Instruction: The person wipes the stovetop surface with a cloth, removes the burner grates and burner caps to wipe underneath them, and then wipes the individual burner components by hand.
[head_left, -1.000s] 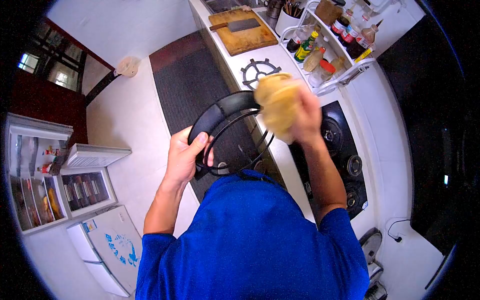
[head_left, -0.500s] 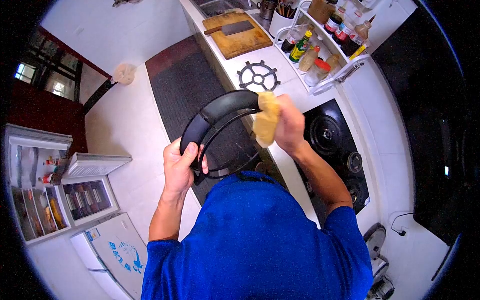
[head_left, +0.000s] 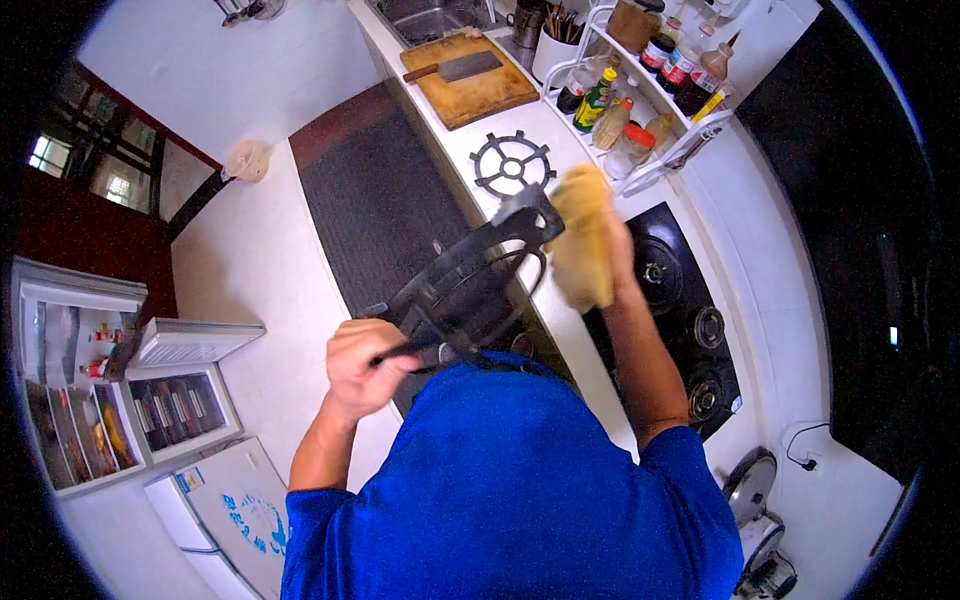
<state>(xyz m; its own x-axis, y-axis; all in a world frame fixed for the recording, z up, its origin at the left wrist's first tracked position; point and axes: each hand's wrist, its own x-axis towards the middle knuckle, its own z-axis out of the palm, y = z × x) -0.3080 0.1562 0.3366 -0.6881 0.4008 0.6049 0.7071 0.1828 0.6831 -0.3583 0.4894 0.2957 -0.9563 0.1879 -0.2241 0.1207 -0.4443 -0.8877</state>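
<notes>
A black ring-shaped stove pan support [head_left: 505,228] is held in the air in front of my blue shirt, tilted so its inner bars show, partly smeared by motion. My left hand [head_left: 362,365] is closed around its lower left edge. A yellow cloth [head_left: 583,240] is in my right hand [head_left: 622,262], by the support's upper right end; whether the two touch I cannot tell. The fingers of that hand are mostly hidden behind the cloth. Beyond, a small black round burner grate [head_left: 512,168] lies flat on the white counter.
A cutting board [head_left: 475,110] with a cleaver [head_left: 470,67] lies near the sink [head_left: 425,20]. A white rack [head_left: 622,187] holds several bottles and jars. The black gas stove [head_left: 680,285] is on the right. An open fridge [head_left: 190,385] stands at left, beyond the dark floor mat [head_left: 370,200].
The pan support has been tipped over, from its smooth outer rim facing me to its barred side showing. My right hand and the cloth have moved slightly right and off the rim's top.
</notes>
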